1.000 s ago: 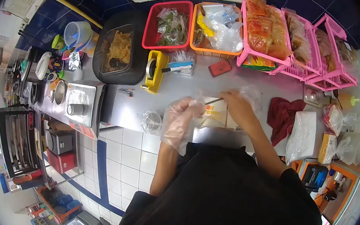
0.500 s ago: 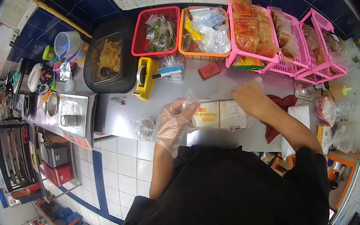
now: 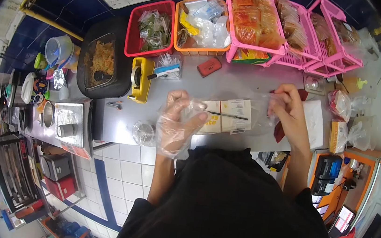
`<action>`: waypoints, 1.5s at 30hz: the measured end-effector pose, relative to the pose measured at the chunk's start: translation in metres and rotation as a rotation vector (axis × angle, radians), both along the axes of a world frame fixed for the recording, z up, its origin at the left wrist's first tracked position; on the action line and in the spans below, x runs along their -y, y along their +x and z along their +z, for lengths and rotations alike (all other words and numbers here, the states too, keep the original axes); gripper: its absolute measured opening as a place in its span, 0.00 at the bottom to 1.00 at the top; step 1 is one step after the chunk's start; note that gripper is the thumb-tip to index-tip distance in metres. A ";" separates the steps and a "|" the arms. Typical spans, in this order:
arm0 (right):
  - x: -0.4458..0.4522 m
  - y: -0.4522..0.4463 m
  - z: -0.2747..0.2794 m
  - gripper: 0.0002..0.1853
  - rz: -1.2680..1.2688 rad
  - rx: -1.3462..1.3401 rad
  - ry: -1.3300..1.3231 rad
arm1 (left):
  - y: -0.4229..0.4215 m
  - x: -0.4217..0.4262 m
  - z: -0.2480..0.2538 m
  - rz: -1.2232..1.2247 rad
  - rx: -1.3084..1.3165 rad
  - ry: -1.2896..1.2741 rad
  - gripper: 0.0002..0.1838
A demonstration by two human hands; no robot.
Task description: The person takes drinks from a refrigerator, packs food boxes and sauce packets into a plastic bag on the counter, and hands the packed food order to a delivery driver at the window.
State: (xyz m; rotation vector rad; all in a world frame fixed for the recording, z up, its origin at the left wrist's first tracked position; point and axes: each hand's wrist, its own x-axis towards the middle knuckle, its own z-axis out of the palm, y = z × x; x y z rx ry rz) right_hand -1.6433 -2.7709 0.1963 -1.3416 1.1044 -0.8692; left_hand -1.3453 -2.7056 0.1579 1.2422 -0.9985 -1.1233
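Note:
A clear plastic glove covers my left hand (image 3: 178, 122), its fingers curled above the counter. A thin dark stick (image 3: 226, 115) reaches right from between its thumb and fingertips, across a white-and-yellow printed box (image 3: 241, 107); its exact kind is unclear. My bare right hand (image 3: 289, 114) is right of the box, fingers bent and pinching crumpled clear plastic (image 3: 267, 114) that looks like another glove. A dark red cloth (image 3: 282, 129) lies partly behind this hand. Close beside my left hand stands a clear round container (image 3: 143, 132).
Along the back stand a red basket (image 3: 151, 29) of leafy packets, an orange basket (image 3: 203, 27) of plastic bags and pink racks (image 3: 255, 49) of packed food. A yellow tape dispenser (image 3: 141, 80) and red eraser-like block (image 3: 209, 67) lie nearer. A scale (image 3: 73, 122) stands left.
My right hand has drawn back rightward and down from over the box, now with clear plastic in its fingers. The dark stick now shows over the box. The view has shifted slightly.

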 end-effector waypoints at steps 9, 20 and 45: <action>-0.008 0.078 -0.016 0.15 -0.047 -0.030 -0.169 | -0.077 0.041 -0.021 -0.306 0.554 -0.356 0.31; 0.010 0.038 -0.131 0.58 0.352 -0.627 -0.530 | -0.077 0.041 -0.100 0.098 0.800 -0.495 0.30; 0.030 0.127 -0.192 0.20 0.008 0.464 0.187 | 0.013 0.005 -0.102 0.306 0.537 -0.272 0.19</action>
